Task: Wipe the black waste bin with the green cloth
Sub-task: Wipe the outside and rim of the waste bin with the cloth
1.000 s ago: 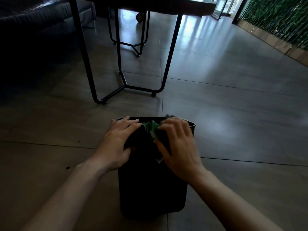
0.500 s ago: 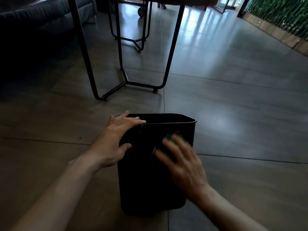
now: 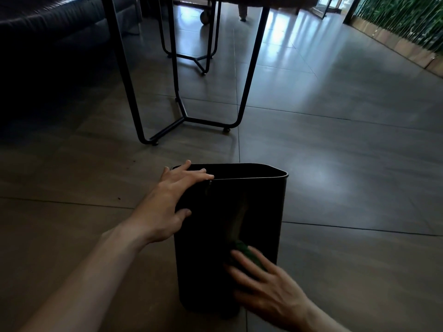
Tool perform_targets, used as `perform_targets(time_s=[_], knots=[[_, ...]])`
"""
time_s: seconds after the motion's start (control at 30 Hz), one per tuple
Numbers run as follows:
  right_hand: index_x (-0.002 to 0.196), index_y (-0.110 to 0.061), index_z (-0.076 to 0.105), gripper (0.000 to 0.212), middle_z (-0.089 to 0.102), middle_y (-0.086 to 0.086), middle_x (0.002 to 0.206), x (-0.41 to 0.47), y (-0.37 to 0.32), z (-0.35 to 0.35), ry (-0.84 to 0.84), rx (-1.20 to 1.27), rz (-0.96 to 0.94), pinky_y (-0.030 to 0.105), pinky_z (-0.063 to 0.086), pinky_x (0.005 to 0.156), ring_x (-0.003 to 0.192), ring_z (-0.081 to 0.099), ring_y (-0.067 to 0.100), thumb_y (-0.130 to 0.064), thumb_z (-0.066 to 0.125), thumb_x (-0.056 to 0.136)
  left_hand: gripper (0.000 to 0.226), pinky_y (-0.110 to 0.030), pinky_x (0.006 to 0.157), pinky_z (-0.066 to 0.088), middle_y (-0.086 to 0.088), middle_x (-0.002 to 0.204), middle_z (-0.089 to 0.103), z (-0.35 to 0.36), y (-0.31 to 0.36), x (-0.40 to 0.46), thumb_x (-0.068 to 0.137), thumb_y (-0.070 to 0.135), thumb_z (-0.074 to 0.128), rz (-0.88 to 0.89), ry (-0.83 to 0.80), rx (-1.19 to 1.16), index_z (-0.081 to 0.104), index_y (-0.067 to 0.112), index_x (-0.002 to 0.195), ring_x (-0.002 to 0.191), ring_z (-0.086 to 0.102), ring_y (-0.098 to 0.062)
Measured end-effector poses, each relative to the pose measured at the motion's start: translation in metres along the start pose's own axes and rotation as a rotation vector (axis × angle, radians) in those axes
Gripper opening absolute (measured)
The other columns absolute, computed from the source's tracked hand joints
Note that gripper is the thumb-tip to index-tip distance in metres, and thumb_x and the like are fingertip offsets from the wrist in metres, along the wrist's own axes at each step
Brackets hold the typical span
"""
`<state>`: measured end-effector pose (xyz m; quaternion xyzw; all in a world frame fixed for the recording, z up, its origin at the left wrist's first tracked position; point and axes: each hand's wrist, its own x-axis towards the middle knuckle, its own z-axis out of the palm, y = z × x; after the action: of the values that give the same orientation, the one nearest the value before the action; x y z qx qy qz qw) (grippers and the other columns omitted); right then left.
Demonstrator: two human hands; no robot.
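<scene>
Head view: black waste bin stands upright on the tiled floor, just short of the table legs; left hand lies over the bin's near-left top corner, fingers spread straight across the rim and thumb against the side wall, likely bracing it so it won't slide or tip. Right hand presses the green cloth flat against the lower part of the near wall, fingers spread (cloth mostly hidden under them), so the wipe looks mid-stroke low on that face.
</scene>
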<state>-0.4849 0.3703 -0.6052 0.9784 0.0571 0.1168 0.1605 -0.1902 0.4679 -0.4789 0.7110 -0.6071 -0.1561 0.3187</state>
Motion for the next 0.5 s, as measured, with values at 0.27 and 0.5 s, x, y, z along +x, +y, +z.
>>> perform_targets(time_s=[0.27,0.5], knots=[[0.117,-0.016,0.055,0.027,0.048,0.017,0.141,0.108,0.072,-0.066,0.482,0.265,0.664,0.051,0.051,0.106,0.145,0.04,0.036,-0.014,0.069,0.094,0.091,-0.047,0.128,0.0,0.028,0.156,0.035,-0.001,-0.002,0.001,0.078,-0.004,0.074,-0.004,0.001,0.013,0.04,0.051,0.141,0.153,0.007,0.002],[0.116,-0.022,0.057,0.018,0.052,0.009,0.134,0.062,-0.01,-0.009,0.153,0.078,0.086,0.055,0.026,0.123,0.147,0.038,0.035,-0.018,0.06,0.098,0.085,-0.042,0.127,-0.004,0.027,0.156,0.035,0.0,0.003,-0.001,0.079,-0.005,0.072,-0.003,0.009,-0.003,0.043,0.048,0.139,0.153,0.004,0.003]])
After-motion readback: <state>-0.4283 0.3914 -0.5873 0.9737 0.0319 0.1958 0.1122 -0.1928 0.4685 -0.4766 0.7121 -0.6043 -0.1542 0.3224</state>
